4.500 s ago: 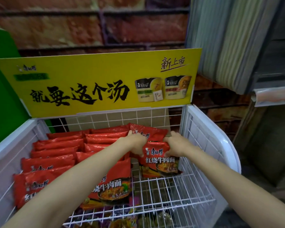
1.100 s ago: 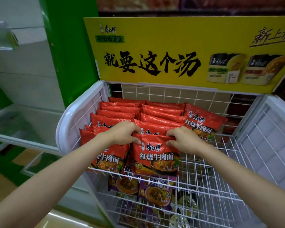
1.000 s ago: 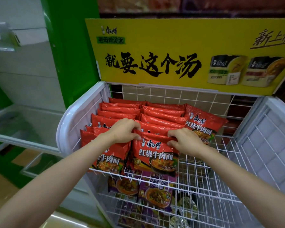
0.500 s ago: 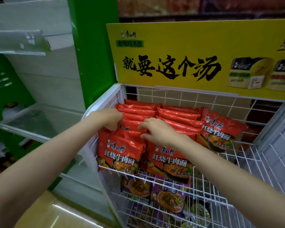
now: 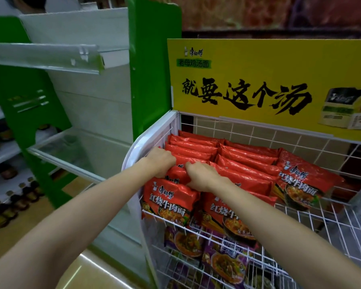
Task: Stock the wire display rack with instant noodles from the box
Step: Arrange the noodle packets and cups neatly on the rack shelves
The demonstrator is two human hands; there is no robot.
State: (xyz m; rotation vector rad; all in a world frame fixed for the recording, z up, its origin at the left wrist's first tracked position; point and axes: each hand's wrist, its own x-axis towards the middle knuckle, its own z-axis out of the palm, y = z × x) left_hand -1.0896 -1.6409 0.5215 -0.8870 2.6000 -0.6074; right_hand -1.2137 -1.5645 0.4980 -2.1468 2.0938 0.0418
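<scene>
A white wire display rack [image 5: 329,217] holds rows of red instant noodle packs [image 5: 244,165] on its top shelf. Both of my hands are in the left row of packs. My left hand [image 5: 159,161] grips the top edge of a red pack [image 5: 178,173] near the rack's left side panel. My right hand [image 5: 200,175] pinches the same pack from the right, just behind the front pack [image 5: 169,202]. One red pack [image 5: 302,184] lies apart at the right of the shelf. No box is in view.
A yellow sign board [image 5: 269,84] stands along the rack's back. Purple noodle packs [image 5: 223,259] fill the lower shelf. A green and white store shelf unit [image 5: 92,84] stands to the left, with small jars [image 5: 10,205] on low shelves. The rack's right half shows bare wire.
Both hands moved from the middle row's front pack to the left row, and now grip a pack there. The view swung left.
</scene>
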